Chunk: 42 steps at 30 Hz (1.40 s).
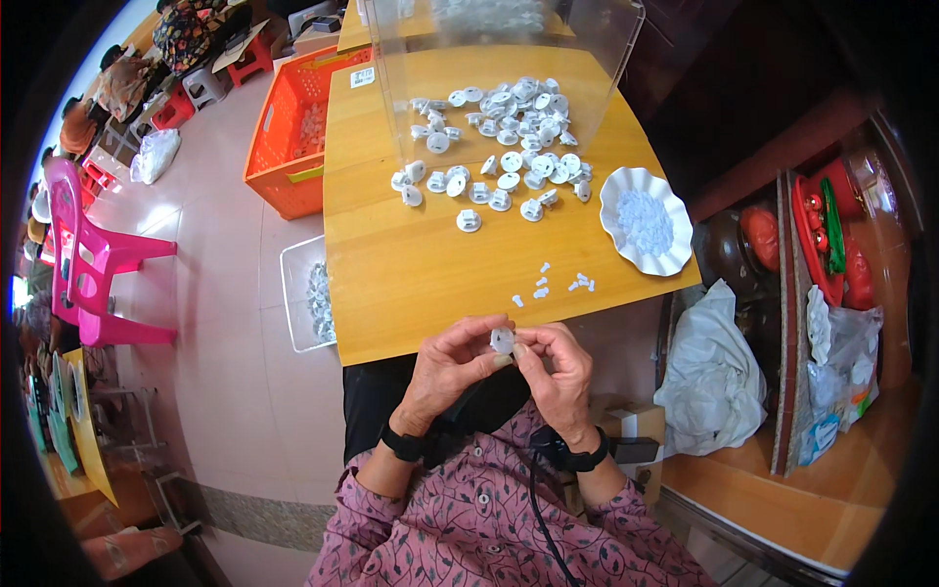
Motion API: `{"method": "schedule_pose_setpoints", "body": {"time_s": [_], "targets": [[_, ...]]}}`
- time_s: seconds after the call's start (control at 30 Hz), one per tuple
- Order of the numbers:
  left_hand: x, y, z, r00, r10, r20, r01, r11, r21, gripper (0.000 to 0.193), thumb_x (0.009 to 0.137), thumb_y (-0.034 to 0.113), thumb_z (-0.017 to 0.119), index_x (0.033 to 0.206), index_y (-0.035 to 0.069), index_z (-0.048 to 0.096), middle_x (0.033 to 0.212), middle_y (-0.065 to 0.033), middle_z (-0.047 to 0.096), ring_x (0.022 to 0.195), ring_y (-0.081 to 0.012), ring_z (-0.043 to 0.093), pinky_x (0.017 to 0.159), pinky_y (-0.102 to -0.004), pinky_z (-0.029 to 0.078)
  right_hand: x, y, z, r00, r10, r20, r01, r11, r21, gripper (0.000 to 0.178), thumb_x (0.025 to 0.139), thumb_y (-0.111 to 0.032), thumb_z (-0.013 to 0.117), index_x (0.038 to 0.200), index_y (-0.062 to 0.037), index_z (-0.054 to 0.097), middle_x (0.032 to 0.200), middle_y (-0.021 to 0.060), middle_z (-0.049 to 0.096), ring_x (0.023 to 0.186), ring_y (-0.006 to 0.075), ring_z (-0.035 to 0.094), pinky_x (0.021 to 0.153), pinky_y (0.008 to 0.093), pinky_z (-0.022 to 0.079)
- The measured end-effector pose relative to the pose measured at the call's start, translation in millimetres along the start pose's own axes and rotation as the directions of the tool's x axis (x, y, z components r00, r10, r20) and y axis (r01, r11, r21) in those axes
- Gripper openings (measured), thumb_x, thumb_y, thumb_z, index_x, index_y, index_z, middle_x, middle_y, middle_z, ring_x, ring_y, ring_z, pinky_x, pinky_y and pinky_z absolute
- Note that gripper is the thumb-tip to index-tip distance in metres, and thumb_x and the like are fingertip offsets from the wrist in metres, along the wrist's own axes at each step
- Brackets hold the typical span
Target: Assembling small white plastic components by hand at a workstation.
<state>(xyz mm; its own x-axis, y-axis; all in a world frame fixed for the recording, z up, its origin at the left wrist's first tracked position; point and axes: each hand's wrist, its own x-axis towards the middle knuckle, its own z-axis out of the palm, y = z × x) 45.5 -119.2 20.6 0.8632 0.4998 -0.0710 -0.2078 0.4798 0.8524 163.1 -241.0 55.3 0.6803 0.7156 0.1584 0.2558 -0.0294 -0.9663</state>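
Note:
Just off the near edge of the yellow table [411, 284], I hold a small round white plastic part [502, 339] between both hands. The fingers and thumb of my left hand [440, 372] pinch it from the left. My right hand [558, 377] has thumb and fingers closed at its right side; whether they also hold a tiny piece is hidden. Several tiny white pegs [543, 284] lie loose on the table just beyond my hands. Farther back, many similar white disc-shaped parts [509, 181] are scattered. A scalloped white plate [609, 217] at the right holds many small pale pieces [646, 225].
A clear plastic box [393, 108] stands at the table's back, around part of the pile. An orange crate [262, 157] and a white basket [290, 303] of parts stand left. A pink chair [83, 269] is farther left. Shelves with a white bag [714, 382] are right.

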Motion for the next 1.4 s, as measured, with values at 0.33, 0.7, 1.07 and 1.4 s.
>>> {"method": "schedule_pose_setpoints", "body": {"time_s": [0.33, 0.7, 1.07, 1.4], "targets": [[5.1, -2.5, -2.7, 1.0, -0.007, 0.029, 0.006, 0.999, 0.042, 0.044, 0.087, -0.007, 0.071, 0.13, 0.001, 0.063, 0.121, -0.0061, 0.064, 0.11, -0.0154, 0.062, 0.098, -0.0305, 0.052, 9.7, -2.6, -3.6, 0.988, -0.151, 0.046, 0.157, 0.965, -0.211, 0.007, 0.088, 0.001, 0.069, 0.092, -0.0003, 0.064, 0.089, 0.0113, 0.063, 0.075, 0.0231, 0.065, 0.065, 0.0323, 0.053], [10.3, -1.1, -4.5, 0.999, 0.029, 0.041, -0.031, 0.998, 0.059, 0.045, 0.088, -0.006, 0.07, 0.131, 0.001, 0.063, 0.12, -0.0076, 0.064, 0.111, -0.0165, 0.061, 0.099, -0.0311, 0.051, 10.9, -2.4, 2.1, 0.981, -0.192, 0.024, 0.191, 0.942, -0.274, 0.007, 0.09, 0.001, 0.066, 0.094, -0.0004, 0.061, 0.09, 0.0126, 0.061, 0.076, 0.025, 0.062, 0.067, 0.0338, 0.051], [14.2, 4.3, -5.3, 0.998, 0.038, 0.056, -0.042, 0.997, 0.06, 0.043, 0.089, -0.004, 0.071, 0.131, 0.001, 0.063, 0.121, -0.0078, 0.064, 0.113, -0.0166, 0.061, 0.099, -0.0312, 0.051, 15.3, -6.3, 5.3, 0.972, -0.234, 0.032, 0.232, 0.923, -0.307, 0.008, 0.091, 0.0, 0.065, 0.095, -0.0017, 0.059, 0.091, 0.0141, 0.06, 0.077, 0.0304, 0.062, 0.067, 0.0372, 0.051], [16.0, 10.4, -8.6, 0.992, 0.076, 0.1, -0.087, 0.991, 0.102, 0.044, 0.088, -0.003, 0.072, 0.131, 0.001, 0.062, 0.122, -0.0083, 0.064, 0.112, -0.0167, 0.061, 0.098, -0.031, 0.052, 16.2, -10.3, 10.4, 0.967, -0.251, 0.04, 0.248, 0.895, -0.372, 0.007, 0.092, -0.001, 0.063, 0.098, -0.0015, 0.057, 0.094, 0.015, 0.058, 0.081, 0.0311, 0.061, 0.071, 0.0378, 0.051]]}}
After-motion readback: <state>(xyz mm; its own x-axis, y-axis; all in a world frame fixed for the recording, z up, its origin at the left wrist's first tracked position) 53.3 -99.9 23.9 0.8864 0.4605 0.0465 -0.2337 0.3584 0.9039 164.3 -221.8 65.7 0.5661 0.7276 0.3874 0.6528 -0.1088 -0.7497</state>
